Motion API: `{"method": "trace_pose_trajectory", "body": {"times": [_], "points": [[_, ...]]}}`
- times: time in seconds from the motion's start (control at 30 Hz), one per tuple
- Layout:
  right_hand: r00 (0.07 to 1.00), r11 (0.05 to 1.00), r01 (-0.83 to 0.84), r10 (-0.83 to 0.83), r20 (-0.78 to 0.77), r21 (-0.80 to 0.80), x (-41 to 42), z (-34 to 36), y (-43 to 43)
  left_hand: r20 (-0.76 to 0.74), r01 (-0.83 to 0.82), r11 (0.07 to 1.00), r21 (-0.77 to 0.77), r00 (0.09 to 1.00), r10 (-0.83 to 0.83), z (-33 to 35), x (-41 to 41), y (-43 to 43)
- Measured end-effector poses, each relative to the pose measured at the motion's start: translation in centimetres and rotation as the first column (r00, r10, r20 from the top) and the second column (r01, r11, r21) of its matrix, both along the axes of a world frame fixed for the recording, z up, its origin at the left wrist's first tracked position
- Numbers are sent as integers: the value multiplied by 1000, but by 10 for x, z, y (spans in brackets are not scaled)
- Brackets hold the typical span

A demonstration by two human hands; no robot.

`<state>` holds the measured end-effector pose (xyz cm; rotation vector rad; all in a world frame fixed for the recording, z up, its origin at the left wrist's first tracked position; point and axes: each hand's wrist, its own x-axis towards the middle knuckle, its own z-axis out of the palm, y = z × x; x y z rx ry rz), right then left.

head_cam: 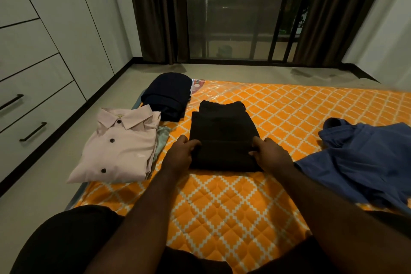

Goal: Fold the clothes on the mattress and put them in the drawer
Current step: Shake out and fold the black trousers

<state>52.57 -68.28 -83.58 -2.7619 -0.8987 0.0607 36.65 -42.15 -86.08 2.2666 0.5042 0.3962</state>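
I have both hands on the folded black garment (224,138), one at each side edge.
My left hand (180,153) grips its left edge with curled fingers and my right hand (271,153) pinches its right edge. It lies flat on the orange mattress (222,202) between them. The folded pink shirt (120,147) sits just left of my left hand, and the crumpled blue shirt (364,158) lies right of my right hand.

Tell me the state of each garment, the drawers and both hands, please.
black garment: folded, flat on the mattress
left hand: grips the black garment's left edge
right hand: grips its right edge
pink shirt: folded, buttoned
navy garment: folded
blue shirt: unfolded, crumpled
drawers: shut
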Motion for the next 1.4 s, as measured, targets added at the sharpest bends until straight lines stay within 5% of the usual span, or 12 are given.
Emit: {"method": "trace_pose_trajectory", "body": {"times": [0.07,0.13,0.23,0.33,0.43,0.6,0.83,0.97,1.1,1.3,1.4], "points": [[996,993,-81,78,-37,-89,9,3,-8,-11,-36,975,-218,999,35,7,-1,-2],[988,972,-139,122,-100,-189,23,6,-19,-50,-31,984,-174,998,23,3,-2,8],[969,920,-216,161,-187,-327,36,11,-34,-190,127,972,196,978,-90,-11,-8,21],[963,904,-227,153,-221,-363,39,2,-40,-234,121,945,305,971,-49,-13,-10,23],[957,942,-248,202,-209,-225,49,-14,-43,-262,127,918,377,965,-26,-16,-10,26],[940,957,-274,245,-239,-96,48,-18,-42,-270,95,957,274,963,-18,-13,-10,21],[924,955,-177,244,-294,238,46,-8,-32,140,95,995,20,985,-96,-13,17,26],[901,848,7,225,-371,530,41,5,-20,237,22,971,-240,971,36,7,16,13],[821,636,196,310,-479,747,24,29,-13,291,-8,949,-315,951,105,26,11,7],[752,433,360,390,-532,826,8,49,-2,393,-48,933,-357,898,197,43,12,-3],[709,424,444,372,-599,789,4,47,3,377,-96,934,-346,897,232,47,13,-7]]}}
